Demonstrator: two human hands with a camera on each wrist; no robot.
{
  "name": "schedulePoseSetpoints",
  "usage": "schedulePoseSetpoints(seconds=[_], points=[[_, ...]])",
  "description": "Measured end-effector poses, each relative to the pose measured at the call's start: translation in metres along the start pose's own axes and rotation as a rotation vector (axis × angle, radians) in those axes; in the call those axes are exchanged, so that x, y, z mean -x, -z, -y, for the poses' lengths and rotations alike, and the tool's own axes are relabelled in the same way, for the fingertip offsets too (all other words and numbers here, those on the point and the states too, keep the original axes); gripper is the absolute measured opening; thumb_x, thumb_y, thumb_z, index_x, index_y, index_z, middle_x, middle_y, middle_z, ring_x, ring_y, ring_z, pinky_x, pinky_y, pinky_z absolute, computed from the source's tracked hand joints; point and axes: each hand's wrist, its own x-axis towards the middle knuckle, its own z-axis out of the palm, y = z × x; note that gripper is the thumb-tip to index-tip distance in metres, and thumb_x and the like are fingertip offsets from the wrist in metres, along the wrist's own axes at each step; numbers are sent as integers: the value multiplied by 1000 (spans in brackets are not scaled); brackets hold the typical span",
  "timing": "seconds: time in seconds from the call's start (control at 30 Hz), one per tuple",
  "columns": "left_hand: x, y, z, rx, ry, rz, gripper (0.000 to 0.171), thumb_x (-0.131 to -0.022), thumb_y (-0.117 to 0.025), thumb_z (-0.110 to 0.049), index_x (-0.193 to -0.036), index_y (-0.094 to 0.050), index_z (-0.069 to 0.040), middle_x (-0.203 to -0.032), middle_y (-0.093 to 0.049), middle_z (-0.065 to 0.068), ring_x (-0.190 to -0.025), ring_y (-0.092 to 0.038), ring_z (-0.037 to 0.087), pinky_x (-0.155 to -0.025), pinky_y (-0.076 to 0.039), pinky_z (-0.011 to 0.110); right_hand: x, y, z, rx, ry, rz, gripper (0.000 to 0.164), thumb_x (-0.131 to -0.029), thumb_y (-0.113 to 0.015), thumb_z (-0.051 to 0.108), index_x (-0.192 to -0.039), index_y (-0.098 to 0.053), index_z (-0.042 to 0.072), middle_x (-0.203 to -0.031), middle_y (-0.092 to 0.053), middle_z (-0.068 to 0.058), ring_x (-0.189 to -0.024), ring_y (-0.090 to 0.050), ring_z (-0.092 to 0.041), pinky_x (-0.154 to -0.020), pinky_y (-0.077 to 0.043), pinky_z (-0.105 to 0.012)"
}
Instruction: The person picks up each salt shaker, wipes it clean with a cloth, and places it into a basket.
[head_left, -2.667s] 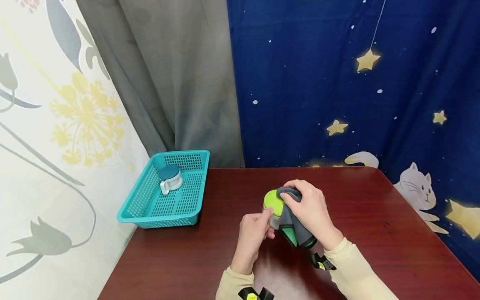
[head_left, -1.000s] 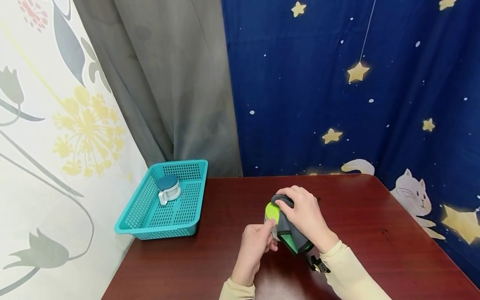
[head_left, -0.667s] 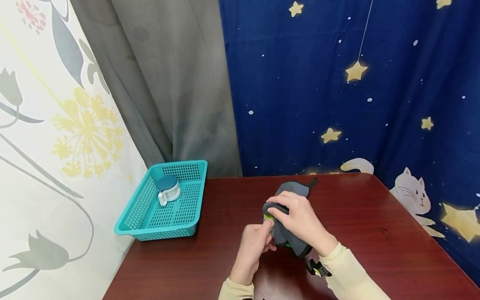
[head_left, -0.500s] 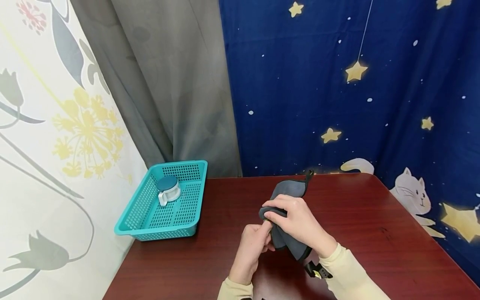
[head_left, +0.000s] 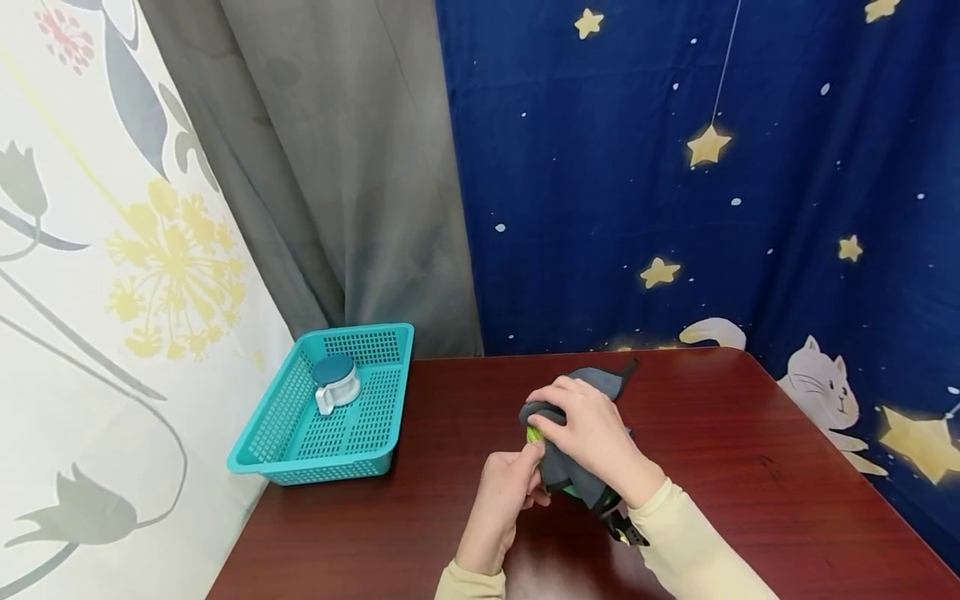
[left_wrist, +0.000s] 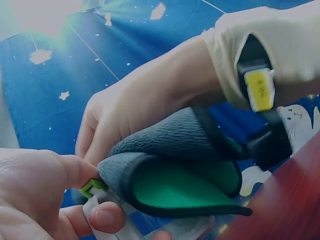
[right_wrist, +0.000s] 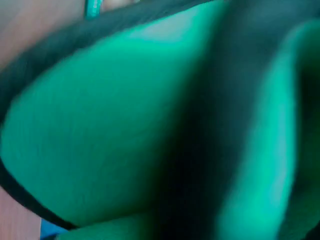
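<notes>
My left hand (head_left: 501, 492) grips the white handle (left_wrist: 94, 212) of a small clear jar with a lime-green lid (head_left: 533, 435), thumb near the lid's edge. In my right hand (head_left: 596, 433) is a grey cloth (head_left: 557, 467) with a green underside and black edging. The cloth is folded over the lid, so most of the jar is hidden in the head view. From the left wrist side, the folded cloth (left_wrist: 185, 192) hangs beside the jar, its green face showing. Blurred green cloth (right_wrist: 90, 130) fills the right wrist view.
A turquoise perforated basket (head_left: 318, 471) stands at the table's left. Inside it sits a similar jar with a blue lid (head_left: 334, 368) and white handle. The reddish-brown table (head_left: 720, 467) ends at a grey curtain (head_left: 390, 183) and a blue starry one.
My right hand has moved left with the cloth, covering most of the green lid, then shifted slightly back, baring a sliver. My left hand keeps its hold on the jar's handle.
</notes>
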Motion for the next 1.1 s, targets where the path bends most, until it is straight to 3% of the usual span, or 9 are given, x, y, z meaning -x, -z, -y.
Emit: schedulePoseSetpoints(seconds=[0.13,0.3,0.43,0.7,0.9,1.1], points=[[1,1,0,-13,-11,-14,57,-91,-67,-31,-46,-41,-7,-46,-47,4,-48,-59,19,-51,-41,25,-6,1,-12,2,-104,-94,16,-88,-80,26,-103,-75,24,-90,-63,10,-78,-59,-11,-69,-50,-34],[3,1,-1,-14,-11,-23,58,-91,-68,-30,-48,-40,-1,-46,-46,5,-47,-58,18,-52,-40,25,-4,4,-19,-45,-200,-114,18,-86,-81,27,-103,-76,22,-88,-66,8,-75,-62,-12,-67,-52,-34],[3,2,-1,-9,1,-16,57,-90,-68,-29,-51,-41,2,-46,-46,6,-47,-58,18,-52,-40,25,-2,8,-19,-91,-220,-125,17,-86,-81,27,-102,-76,23,-90,-68,9,-76,-62,-12,-67,-52,-34],[-1,15,-8,-64,10,-16,59,-93,-65,-34,-48,-43,-2,-49,-52,9,-51,-63,22,-51,-41,25,1,12,-28,-200,-287,-153,19,-86,-82,32,-103,-76,26,-94,-71,13,-79,-62,-9,-70,-53,-34],[-5,30,-14,-171,-10,13,62,-96,-60,-40,-50,-44,-1,-52,-54,15,-58,-69,31,-51,-42,26,4,19,-31,-210,-293,-212,21,-86,-80,38,-105,-75,31,-97,-71,14,-80,-62,-7,-70,-53,-33],[-7,46,-24,-193,-10,45,63,-97,-57,-42,-51,-43,-2,-60,-61,21,-63,-70,32,-52,-42,28,7,29,-35,-184,-294,-222,21,-86,-80,38,-106,-74,32,-98,-72,13,-79,-63,-6,-70,-53,-29]])
